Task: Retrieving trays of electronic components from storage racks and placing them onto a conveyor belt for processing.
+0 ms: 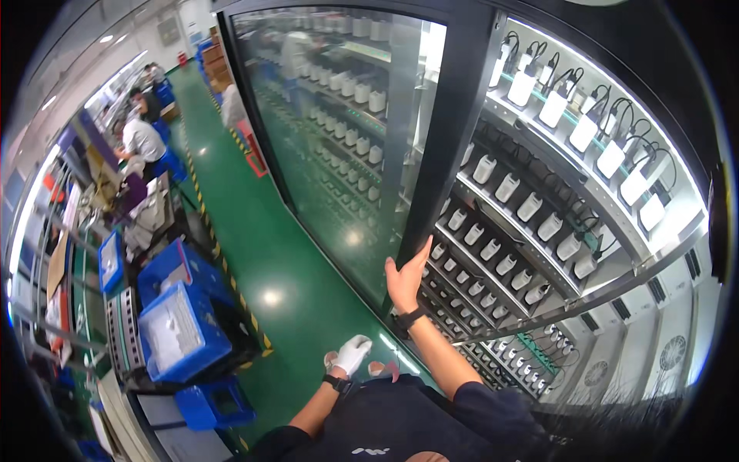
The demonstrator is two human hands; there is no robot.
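Observation:
My right hand (408, 282), bare with a black band at the wrist, lies against the black frame (440, 131) of a tall glass door (331, 146). Its fingers stretch up along the frame and the thumb stands apart. Lower and to the left, my left hand (352, 356) wears a white glove and a dark watch. Its fingers are curled, and nothing shows in them. To the right of the door, a lit cabinet has several shelves (539, 123) with rows of white blocky devices (506, 187) and black cables.
Vented white panels (672, 352) stand at the lower right. On the left, blue bins (173, 331) and a blue stool (215, 404) stand along a workbench. Yellow-black tape (202, 196) edges the green floor (285, 285). Several people (143, 138) sit farther back.

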